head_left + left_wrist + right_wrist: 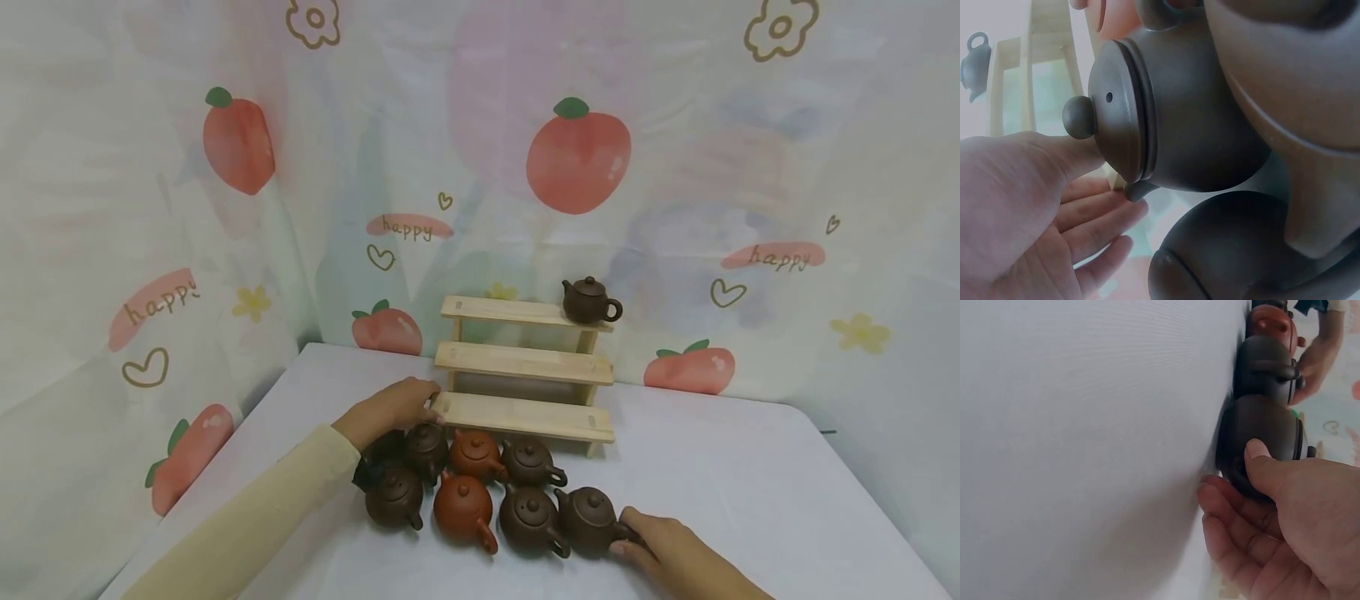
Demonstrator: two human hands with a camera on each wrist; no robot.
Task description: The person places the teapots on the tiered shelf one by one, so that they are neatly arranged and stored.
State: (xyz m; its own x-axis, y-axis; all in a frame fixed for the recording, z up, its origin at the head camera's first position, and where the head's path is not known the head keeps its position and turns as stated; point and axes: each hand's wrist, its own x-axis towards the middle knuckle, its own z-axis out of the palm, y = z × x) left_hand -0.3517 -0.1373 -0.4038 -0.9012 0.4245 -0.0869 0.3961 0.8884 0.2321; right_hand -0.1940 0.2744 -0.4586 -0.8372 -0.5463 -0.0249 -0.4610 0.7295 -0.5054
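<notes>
My right hand (667,546) grips the handle of a dark brown teapot (588,517) at the right end of the front row; in the right wrist view its thumb (1259,456) lies against the pot. My left hand (397,407) is at the left end of the stand's lowest shelf (525,414), just behind a dark teapot (426,446). In the left wrist view its fingers (1100,231) reach out nearly straight beside that pot's spout, and part of the thumb is hidden behind the lid.
Two reddish teapots, one in front (461,504) and one behind (476,450), stand among several dark ones on the white table (712,467). A three-step wooden stand (525,360) rises behind them, with a dark teapot (587,302) on its top shelf's right end. Printed cloth (675,167) hangs around.
</notes>
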